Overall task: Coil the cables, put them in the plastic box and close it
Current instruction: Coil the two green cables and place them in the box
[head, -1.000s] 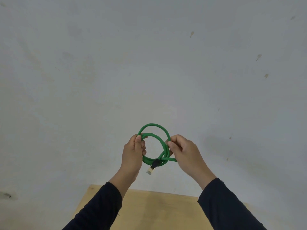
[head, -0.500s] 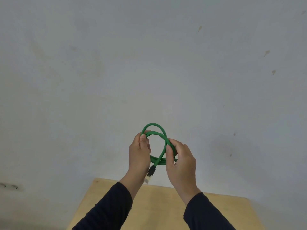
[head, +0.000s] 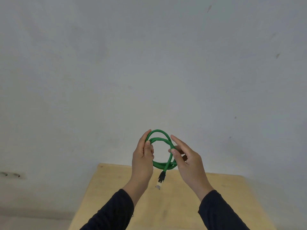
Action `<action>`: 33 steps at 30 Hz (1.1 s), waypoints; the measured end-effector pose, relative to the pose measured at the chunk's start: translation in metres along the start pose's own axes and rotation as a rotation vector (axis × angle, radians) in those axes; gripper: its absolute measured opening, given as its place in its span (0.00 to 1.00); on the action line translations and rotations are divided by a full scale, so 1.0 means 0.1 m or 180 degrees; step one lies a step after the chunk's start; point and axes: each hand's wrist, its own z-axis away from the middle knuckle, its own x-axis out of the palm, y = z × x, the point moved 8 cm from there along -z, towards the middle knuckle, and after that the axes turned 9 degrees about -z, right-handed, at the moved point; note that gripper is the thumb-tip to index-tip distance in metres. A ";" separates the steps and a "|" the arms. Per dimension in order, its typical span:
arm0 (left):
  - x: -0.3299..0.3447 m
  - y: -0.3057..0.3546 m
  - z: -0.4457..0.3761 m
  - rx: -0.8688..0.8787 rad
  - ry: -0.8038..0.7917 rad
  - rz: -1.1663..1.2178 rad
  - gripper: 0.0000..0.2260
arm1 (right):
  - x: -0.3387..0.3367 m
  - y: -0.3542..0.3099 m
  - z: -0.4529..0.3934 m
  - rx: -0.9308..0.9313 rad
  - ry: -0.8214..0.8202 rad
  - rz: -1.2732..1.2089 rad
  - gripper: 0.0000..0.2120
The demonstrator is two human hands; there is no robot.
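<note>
The left hand (head: 142,156) is gripping the left side of the green cable (head: 162,151) coil above the table (head: 182,205), while the right hand (head: 186,156), fingers loosened, is pinching the right side, the plug end (head: 159,180) dangling straight down between them.

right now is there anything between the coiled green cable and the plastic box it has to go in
That cannot be judged: no plastic box is in view. The green cable is coiled in the air between the left hand and the right hand, its plug dangling above the bare wooden table. Nothing lies on the visible tabletop.
</note>
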 end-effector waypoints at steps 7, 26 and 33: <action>0.04 -0.51 0.40 -0.0427 -0.0329 0.0048 0.17 | 0.12 0.46 0.54 0.0481 -0.0069 0.0058 0.19; 0.13 -1.80 2.05 -0.1555 -0.0495 -0.1061 0.16 | 0.05 1.58 2.13 0.1089 -0.0507 0.0697 0.18; 0.15 -1.96 2.04 -0.1574 -0.0595 -0.1888 0.18 | 0.12 1.85 2.09 0.1275 -0.0738 0.0942 0.18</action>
